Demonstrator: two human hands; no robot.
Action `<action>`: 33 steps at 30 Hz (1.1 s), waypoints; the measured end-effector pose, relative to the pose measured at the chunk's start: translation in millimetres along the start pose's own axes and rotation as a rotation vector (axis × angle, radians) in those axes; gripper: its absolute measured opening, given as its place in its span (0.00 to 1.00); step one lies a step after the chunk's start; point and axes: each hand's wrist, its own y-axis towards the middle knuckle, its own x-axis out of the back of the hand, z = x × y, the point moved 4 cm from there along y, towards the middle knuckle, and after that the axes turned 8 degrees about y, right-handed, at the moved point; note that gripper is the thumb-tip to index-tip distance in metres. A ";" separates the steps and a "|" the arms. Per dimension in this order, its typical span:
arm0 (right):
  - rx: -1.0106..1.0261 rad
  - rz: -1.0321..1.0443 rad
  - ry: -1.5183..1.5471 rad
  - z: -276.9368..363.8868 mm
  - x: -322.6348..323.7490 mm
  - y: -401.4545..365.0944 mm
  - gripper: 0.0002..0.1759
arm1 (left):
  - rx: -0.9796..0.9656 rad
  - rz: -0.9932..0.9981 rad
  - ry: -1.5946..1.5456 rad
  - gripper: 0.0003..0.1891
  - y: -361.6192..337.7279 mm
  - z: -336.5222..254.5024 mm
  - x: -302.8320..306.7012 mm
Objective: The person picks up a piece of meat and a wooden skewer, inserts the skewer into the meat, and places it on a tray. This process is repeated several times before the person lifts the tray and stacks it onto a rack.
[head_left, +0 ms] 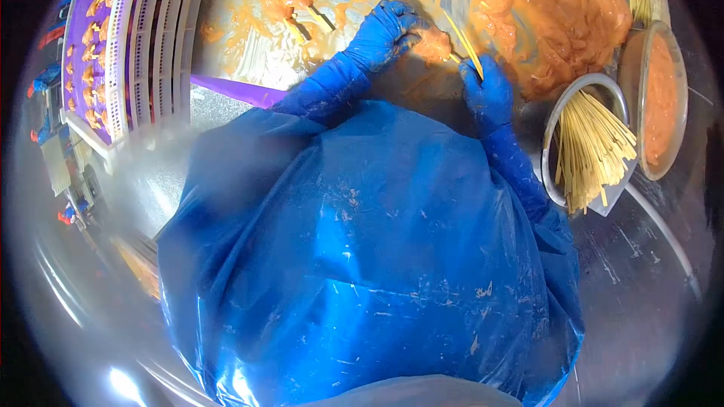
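Meat piece point(432, 45) | gripped by left fingers point(405, 24), left of stick pot point(551, 124) | yellow stick point(463, 44) | grasped in right fingers point(475, 74), nearer pot

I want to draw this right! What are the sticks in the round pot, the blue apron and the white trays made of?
Sticks: probably bamboo or wood, bare and dull, going by their pale straw colour.
Apron: looks like plastic or coated cloth, smooth and shiny, since it creases and catches bright glints.
Trays: likely hard plastic, with white sides and neat rows of slots.
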 end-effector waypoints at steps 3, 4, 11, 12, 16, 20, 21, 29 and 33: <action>-0.012 -0.011 -0.019 3.8 -5.0 1.2 0.14 | -0.007 -0.051 0.025 0.15 -1.3 -3.2 0.7; -0.014 -0.011 -0.019 2.7 -7.2 1.5 0.14 | -0.013 -0.079 0.056 0.15 -1.7 -4.7 1.3; 0.079 -0.056 -0.081 2.7 -12.9 5.7 0.11 | -0.018 -0.093 0.046 0.13 1.4 -0.8 9.8; 0.096 -0.073 -0.061 2.9 -12.3 5.0 0.11 | 0.115 -0.212 -0.203 0.12 2.1 7.3 19.0; 0.112 -0.072 -0.052 5.3 -11.2 4.5 0.10 | 0.164 -0.248 -0.198 0.10 -2.0 14.2 28.7; 0.055 -0.048 -0.088 8.5 -12.7 7.7 0.10 | 0.116 -0.180 0.007 0.08 -6.1 9.9 16.3; 0.071 -0.062 -0.084 8.2 -11.2 7.4 0.10 | 0.110 -0.196 -0.042 0.08 -5.1 8.2 14.1; 0.079 -0.035 -0.066 10.6 -14.6 15.6 0.11 | 0.069 -0.124 0.026 0.12 -6.0 11.0 6.2; 0.098 -0.005 -0.105 11.1 -14.7 20.4 0.12 | -0.021 -0.085 0.006 0.12 -4.6 12.3 6.0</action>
